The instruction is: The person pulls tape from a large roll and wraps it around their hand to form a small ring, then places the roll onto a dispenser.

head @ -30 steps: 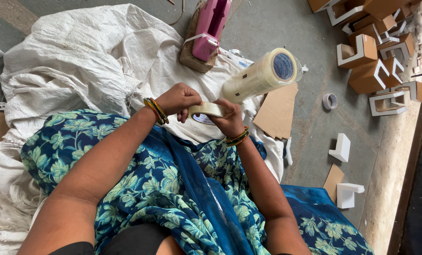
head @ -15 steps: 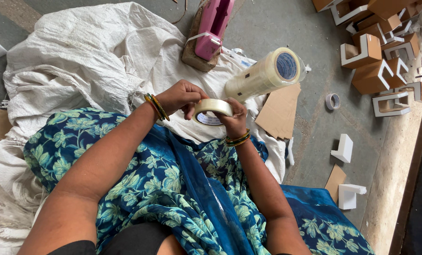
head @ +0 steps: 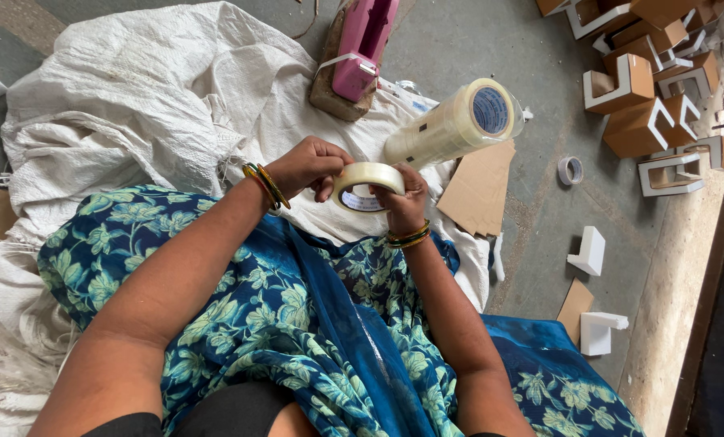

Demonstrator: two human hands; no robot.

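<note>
While held over lap, tape roll (head: 367, 186) gripped between left hand (head: 309, 164), right hand (head: 404, 200) fingers.

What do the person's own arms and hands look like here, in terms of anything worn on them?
Both forearms are bare, with no sleeves reaching past the upper arm and no gloves. The left hand has thin bangles at the wrist in gold, green and red tones. The right hand has similar stacked bangles. No rings or watch can be made out.

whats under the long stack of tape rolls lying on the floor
The stack of tape rolls lies on the white woven sack, its far end over a brown cardboard sheet. What is beneath the sack is covered.
</note>
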